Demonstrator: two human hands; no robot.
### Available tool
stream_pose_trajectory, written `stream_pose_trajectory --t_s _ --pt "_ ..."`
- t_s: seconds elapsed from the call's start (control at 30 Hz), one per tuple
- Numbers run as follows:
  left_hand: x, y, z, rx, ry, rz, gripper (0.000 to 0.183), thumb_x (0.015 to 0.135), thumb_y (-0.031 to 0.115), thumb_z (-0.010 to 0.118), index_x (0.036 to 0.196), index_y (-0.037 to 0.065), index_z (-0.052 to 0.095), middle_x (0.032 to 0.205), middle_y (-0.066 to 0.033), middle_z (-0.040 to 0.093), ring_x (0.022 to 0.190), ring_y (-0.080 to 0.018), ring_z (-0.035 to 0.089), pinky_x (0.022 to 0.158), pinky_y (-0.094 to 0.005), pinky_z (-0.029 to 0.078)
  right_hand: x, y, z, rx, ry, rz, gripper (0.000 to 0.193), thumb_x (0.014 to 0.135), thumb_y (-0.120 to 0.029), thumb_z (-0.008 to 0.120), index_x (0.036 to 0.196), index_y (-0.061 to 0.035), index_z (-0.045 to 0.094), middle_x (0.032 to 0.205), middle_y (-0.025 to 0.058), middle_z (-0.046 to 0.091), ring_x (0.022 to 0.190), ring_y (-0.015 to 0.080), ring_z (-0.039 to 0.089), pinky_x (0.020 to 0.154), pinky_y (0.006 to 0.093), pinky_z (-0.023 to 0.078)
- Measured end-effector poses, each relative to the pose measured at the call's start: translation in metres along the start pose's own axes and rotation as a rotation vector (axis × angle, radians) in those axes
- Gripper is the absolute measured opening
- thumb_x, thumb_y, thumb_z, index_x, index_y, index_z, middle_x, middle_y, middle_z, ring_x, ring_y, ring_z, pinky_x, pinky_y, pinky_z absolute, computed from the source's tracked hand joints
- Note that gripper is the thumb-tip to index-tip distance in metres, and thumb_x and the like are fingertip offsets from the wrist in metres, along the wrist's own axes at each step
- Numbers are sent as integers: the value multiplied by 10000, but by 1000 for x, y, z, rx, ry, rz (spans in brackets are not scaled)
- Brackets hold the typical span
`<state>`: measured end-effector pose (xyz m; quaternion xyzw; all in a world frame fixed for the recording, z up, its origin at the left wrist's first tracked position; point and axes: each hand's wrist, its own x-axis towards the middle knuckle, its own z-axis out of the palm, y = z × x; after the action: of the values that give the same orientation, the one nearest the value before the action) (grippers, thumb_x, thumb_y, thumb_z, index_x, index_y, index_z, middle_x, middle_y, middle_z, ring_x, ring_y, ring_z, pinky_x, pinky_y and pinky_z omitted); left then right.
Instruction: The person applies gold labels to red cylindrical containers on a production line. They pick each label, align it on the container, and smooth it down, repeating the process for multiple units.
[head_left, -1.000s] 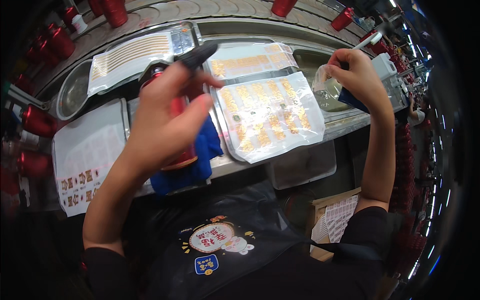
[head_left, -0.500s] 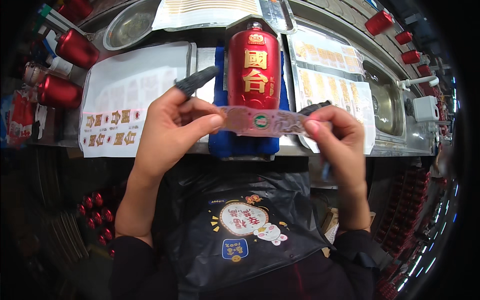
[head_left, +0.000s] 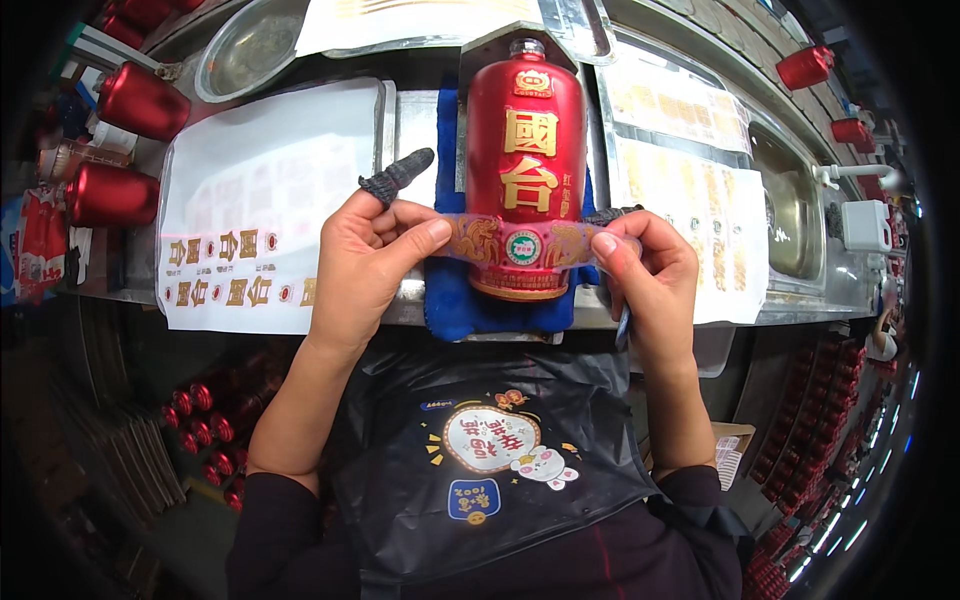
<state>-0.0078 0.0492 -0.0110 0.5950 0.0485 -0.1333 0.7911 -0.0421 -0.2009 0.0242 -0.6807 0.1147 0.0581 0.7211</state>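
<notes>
A red bottle [head_left: 487,160] with raised gold characters lies on a blue cloth [head_left: 450,308], its neck pointing away from me. Across its lower part stretches a thin see-through decal strip [head_left: 482,238] with gold patterns and a green round emblem. My left hand [head_left: 375,255] pinches the strip's left end between thumb and finger, with a dark finger cot on the raised index finger. At the strip's other end, my right hand [head_left: 650,275] pinches it; a dark finger cot shows there too. Whether the strip's middle touches the bottle, I cannot tell.
White decal sheets [head_left: 235,310] lie left, and more gold-printed sheets [head_left: 685,240] lie right beside a sink [head_left: 785,215] with a white tap [head_left: 860,172]. A metal bowl [head_left: 225,75] stands far left. Other red bottles [head_left: 115,188] stand at the left edge.
Both hands have brought the strip over the bottle's lower part, and it now lines up straight across. The right hand has come inward. The whole view has shifted slightly.
</notes>
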Motion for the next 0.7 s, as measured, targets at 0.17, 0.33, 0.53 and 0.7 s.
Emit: stream_pose_trajectory --t_s 0.17,0.33,0.53,0.7 --pt "1 3 3 8 -7 -25 160 882 -11 708 1023 -39 638 899 -94 717 832 -125 681 793 -256 564 2 2 -1 -16 -19 42 83 912 -57 695 909 10 646 805 -15 622 683 7 494 591 162 370" --pt "1 2 6 7 -8 -10 136 888 -16 699 1009 -40 642 894 -95 718 818 -123 682 796 -259 568 5 3 5 -42 -3 34 81 913 -49 692 906 14 642 831 -2 640 716 11 529 622 155 401" --pt "0 1 9 77 18 26 144 885 -16 705 1014 -36 643 898 -91 721 798 -120 681 768 -245 561 6 4 4 -13 -29 42 81 911 -47 692 920 10 635 861 3 646 748 16 549 651 155 418" --pt "-2 -1 11 228 80 145 281 900 2 692 1169 -40 618 1063 -99 703 896 -107 655 813 -247 535 7 7 -1 -16 40 94 162 904 -88 700 1024 2 639 876 13 653 703 17 536 616 159 411"
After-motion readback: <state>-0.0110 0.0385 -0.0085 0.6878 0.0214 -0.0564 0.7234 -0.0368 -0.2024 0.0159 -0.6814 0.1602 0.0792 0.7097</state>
